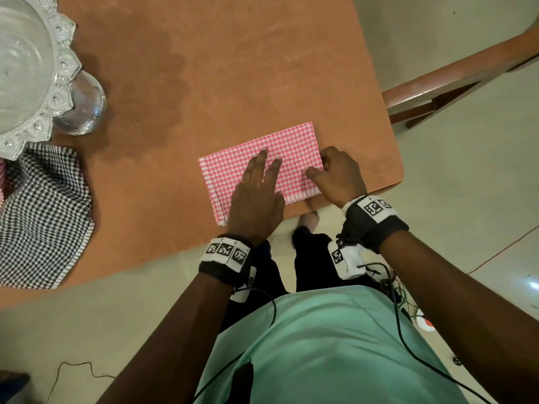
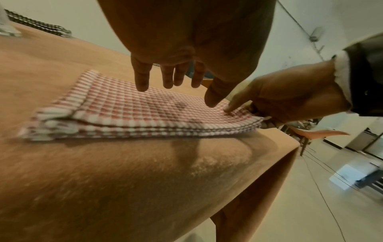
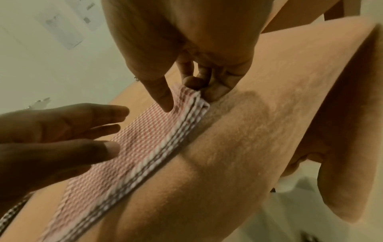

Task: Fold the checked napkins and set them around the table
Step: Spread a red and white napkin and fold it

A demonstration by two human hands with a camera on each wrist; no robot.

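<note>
- A person in a green top stands at the corner of a brown tabletop [image 1: 233, 68], both arms reaching forward.
- A pink napkin [image 1: 285, 147], checked pink and white, lies folded into a rectangle of several layers near the tabletop's near right corner, its near edge close to the tabletop's edge.
- The left hand [image 1: 256, 196] is spread flat, fingers straight and slightly apart, over the napkin's near left part; from the left wrist view the fingertips [image 2: 142, 85] sit just above the cloth or barely touch it, I cannot tell which.
- The right hand [image 1: 338, 176] pinches the napkin's right edge: the thumb [image 3: 163, 98] presses on top and the curled fingers tuck under the stacked layers at that edge.
- A black napkin [image 1: 43, 214], checked black and white, lies loosely folded at the tabletop's left side, well apart from the pink one.
- A glass bowl [image 1: 23, 68] with a scalloped rim stands at the far left, just beyond the black napkin.
- A wooden chair [image 1: 437, 83] stands past the tabletop's right side.
</note>
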